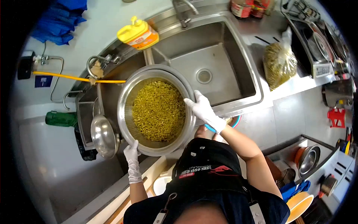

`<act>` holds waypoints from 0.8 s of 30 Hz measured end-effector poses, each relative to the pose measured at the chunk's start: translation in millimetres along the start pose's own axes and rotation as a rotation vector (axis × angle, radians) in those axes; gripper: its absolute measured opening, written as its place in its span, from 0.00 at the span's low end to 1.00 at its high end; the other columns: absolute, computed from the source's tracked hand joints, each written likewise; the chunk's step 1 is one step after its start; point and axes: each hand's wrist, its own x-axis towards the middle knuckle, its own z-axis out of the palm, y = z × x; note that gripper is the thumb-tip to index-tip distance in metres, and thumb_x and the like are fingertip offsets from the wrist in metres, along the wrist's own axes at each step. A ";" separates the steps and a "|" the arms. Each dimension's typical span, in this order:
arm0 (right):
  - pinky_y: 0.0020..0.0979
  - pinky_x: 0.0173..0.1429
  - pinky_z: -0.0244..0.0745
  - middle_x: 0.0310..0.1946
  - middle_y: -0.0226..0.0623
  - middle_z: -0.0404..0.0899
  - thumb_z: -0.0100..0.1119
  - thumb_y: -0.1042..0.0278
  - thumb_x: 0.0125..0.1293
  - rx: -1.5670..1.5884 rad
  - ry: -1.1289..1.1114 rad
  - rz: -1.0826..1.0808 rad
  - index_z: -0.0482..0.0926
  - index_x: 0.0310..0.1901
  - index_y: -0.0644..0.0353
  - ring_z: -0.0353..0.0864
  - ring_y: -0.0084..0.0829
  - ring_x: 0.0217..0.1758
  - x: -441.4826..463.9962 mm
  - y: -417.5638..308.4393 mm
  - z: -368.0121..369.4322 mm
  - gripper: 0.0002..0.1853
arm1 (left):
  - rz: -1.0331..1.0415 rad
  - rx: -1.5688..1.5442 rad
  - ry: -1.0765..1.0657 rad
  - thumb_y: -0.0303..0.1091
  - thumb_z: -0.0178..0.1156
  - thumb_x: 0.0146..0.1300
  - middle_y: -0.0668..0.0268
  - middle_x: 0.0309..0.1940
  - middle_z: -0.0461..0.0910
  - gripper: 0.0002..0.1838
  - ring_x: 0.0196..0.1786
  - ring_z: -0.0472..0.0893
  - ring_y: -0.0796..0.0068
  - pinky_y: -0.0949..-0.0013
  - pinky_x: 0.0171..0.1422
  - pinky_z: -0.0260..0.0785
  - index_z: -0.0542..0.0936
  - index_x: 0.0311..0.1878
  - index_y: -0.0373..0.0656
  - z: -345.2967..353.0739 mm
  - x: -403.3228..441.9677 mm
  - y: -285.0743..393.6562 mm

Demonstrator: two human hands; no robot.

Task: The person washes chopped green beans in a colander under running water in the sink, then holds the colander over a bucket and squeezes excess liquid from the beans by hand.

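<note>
A large round steel basin [127, 112] sits over the left part of the sink, close to my body. Inside it lies a heap of small chopped yellow-green pieces [158, 112], perhaps cut beans. A second metal rim [181, 77] shows just behind the basin's upper right edge. My left hand [132, 154], in a white glove, grips the rim at the lower left. On the right side, my right hand [203, 107], also gloved, has its fingers on the rim and its thumb toward the inner edge. The undersides of both grips are hidden.
A steel sink bowl [227, 71] with a drain and a faucet [182, 16] lies beyond. A yellow jug [138, 35] stands on the sink edge. A yellow hose [74, 76] reaches the basin. A metal bowl [103, 134] is at left, a filled plastic bag [279, 63] at right.
</note>
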 end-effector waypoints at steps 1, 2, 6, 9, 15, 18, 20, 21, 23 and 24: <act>0.38 0.59 0.69 0.47 0.64 0.74 0.58 0.54 0.60 -0.016 -0.029 0.003 0.65 0.57 0.78 0.75 0.52 0.54 -3.8 -0.1 -8.8 0.34 | 0.017 0.036 0.003 0.43 0.66 0.57 0.68 0.17 0.73 0.20 0.16 0.71 0.80 0.73 0.18 0.66 0.76 0.22 0.35 1.9 -0.6 1.0; 0.39 0.58 0.70 0.47 0.63 0.75 0.57 0.52 0.61 -0.032 -0.062 0.007 0.66 0.57 0.77 0.75 0.52 0.54 -7.1 -0.4 -14.2 0.34 | 0.019 0.101 0.010 0.45 0.66 0.57 0.67 0.16 0.74 0.21 0.15 0.71 0.78 0.72 0.17 0.66 0.75 0.20 0.35 1.3 -3.6 3.9; 0.40 0.51 0.73 0.39 0.54 0.80 0.54 0.49 0.64 -0.015 -0.084 -0.130 0.73 0.49 0.68 0.79 0.50 0.46 -28.3 22.3 -34.5 0.26 | 0.022 0.242 0.088 0.50 0.66 0.55 0.62 0.11 0.72 0.26 0.12 0.72 0.72 0.70 0.15 0.64 0.69 0.16 0.39 4.1 -10.4 -2.1; 0.39 0.50 0.73 0.38 0.52 0.81 0.53 0.50 0.64 -0.054 -0.114 -0.178 0.75 0.47 0.66 0.80 0.48 0.44 -52.5 28.8 -58.5 0.23 | 0.049 0.405 0.130 0.54 0.64 0.55 0.60 0.12 0.74 0.28 0.14 0.74 0.68 0.65 0.21 0.67 0.73 0.19 0.35 -2.1 -30.8 -2.1; 0.40 0.50 0.72 0.37 0.52 0.80 0.52 0.55 0.64 -0.181 -0.134 -0.156 0.77 0.45 0.63 0.79 0.48 0.45 -87.3 23.7 -77.6 0.18 | 0.209 0.701 0.269 0.58 0.60 0.54 0.48 0.34 0.81 0.30 0.40 0.79 0.46 0.55 0.46 0.69 0.80 0.36 0.34 -31.2 -32.7 -0.9; 0.42 0.48 0.72 0.35 0.50 0.80 0.54 0.56 0.63 -0.160 -0.090 -0.207 0.77 0.42 0.61 0.79 0.49 0.43 -89.1 31.2 -68.3 0.16 | 0.236 0.698 0.346 0.60 0.61 0.53 0.44 0.41 0.80 0.34 0.48 0.78 0.46 0.56 0.52 0.68 0.78 0.42 0.31 -43.7 -35.5 10.0; 0.41 0.49 0.72 0.36 0.50 0.80 0.54 0.56 0.64 -0.158 -0.094 -0.243 0.77 0.42 0.62 0.79 0.49 0.44 -95.5 20.4 -52.3 0.16 | 0.242 0.698 0.381 0.59 0.62 0.52 0.44 0.41 0.80 0.34 0.48 0.78 0.47 0.57 0.53 0.68 0.78 0.44 0.31 -65.6 -12.1 -13.6; 0.40 0.49 0.73 0.37 0.50 0.80 0.54 0.57 0.64 -0.153 -0.104 -0.244 0.77 0.43 0.62 0.80 0.48 0.44 -97.1 19.4 -46.6 0.16 | 0.271 0.681 0.335 0.59 0.63 0.50 0.46 0.42 0.80 0.33 0.48 0.79 0.49 0.56 0.53 0.69 0.79 0.45 0.34 -69.6 -15.6 -11.0; 0.37 0.48 0.73 0.36 0.50 0.81 0.56 0.58 0.64 -0.112 -0.142 -0.232 0.77 0.44 0.62 0.81 0.46 0.43 -104.6 18.2 -32.7 0.15 | 0.211 0.676 0.278 0.57 0.63 0.50 0.47 0.40 0.80 0.31 0.47 0.79 0.49 0.55 0.52 0.70 0.79 0.43 0.36 -74.8 -22.6 -13.0; 0.36 0.47 0.74 0.36 0.50 0.81 0.56 0.59 0.64 -0.074 -0.165 -0.216 0.77 0.44 0.62 0.81 0.44 0.42 -109.7 17.3 -22.5 0.15 | 0.213 0.697 0.253 0.56 0.64 0.50 0.47 0.40 0.80 0.30 0.46 0.79 0.49 0.54 0.51 0.70 0.78 0.43 0.36 -79.6 -19.2 -19.3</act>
